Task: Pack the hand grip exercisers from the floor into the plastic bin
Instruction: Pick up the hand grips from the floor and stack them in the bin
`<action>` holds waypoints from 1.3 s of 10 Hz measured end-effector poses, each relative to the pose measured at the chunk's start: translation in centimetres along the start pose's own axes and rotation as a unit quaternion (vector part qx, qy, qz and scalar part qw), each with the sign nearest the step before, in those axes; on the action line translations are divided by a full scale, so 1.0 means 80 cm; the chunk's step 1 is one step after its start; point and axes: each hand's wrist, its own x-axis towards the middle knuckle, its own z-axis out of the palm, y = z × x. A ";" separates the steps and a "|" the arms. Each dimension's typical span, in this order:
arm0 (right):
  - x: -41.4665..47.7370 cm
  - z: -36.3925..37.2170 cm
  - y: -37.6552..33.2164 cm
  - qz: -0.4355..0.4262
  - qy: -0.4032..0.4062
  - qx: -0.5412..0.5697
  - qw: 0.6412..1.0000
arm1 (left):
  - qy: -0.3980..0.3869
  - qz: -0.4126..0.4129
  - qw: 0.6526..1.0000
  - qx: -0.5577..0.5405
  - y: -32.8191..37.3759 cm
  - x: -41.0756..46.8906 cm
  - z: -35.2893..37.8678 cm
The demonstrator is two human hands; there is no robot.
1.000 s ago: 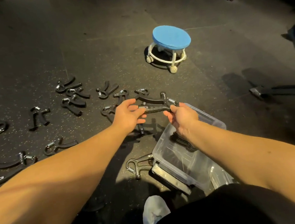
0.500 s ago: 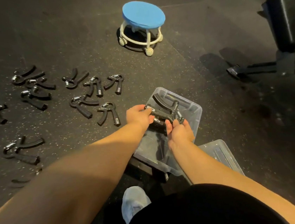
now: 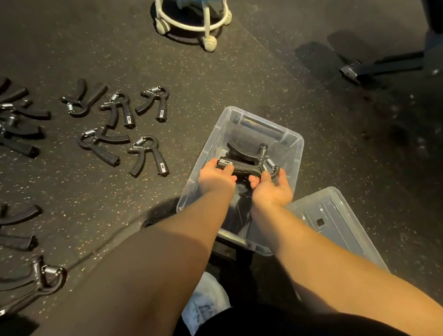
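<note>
A clear plastic bin (image 3: pixel 292 143) stands on the dark floor in front of me. Both my hands are inside it, holding one black hand grip exerciser (image 3: pixel 247 160) low over the bin's bottom. My left hand (image 3: pixel 214 178) grips its handle end, and my right hand (image 3: pixel 271 189) cups its spring end from below. Dark exercisers lie under it in the bin, partly hidden by my hands. Several more exercisers lie on the floor to the left, the nearest one (image 3: pixel 147 155) just beside the bin.
The bin's clear lid (image 3: pixel 334 221) lies on the floor to the right of my right arm. A blue-topped rolling stool (image 3: pixel 196 7) stands behind the bin. A black bench frame (image 3: pixel 401 63) is at the far right. My white shoe (image 3: pixel 205 299) is below the bin.
Both hands carried the exerciser from above the floor pile to the right and down into the bin. My view has tilted down and closer.
</note>
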 end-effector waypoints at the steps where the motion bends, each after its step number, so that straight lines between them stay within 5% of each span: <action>1: 0.012 0.005 0.016 0.011 0.008 -0.020 1.000 | 0.005 0.001 1.000 0.005 -0.009 0.010 0.002; 4: 0.028 0.019 0.036 0.053 0.042 -0.013 0.998 | 0.035 0.107 0.973 0.201 -0.033 0.044 0.008; 8: 0.061 0.023 0.053 0.045 0.034 -0.029 0.998 | -0.018 0.093 0.984 0.148 -0.043 0.067 0.028; 11: 0.074 0.009 0.066 -0.015 -0.055 -0.149 0.987 | -0.064 0.074 0.974 0.204 -0.029 0.063 0.032; 13: 0.081 0.027 0.067 0.099 -0.023 -0.082 0.991 | -0.079 0.084 0.967 0.229 -0.023 0.063 0.028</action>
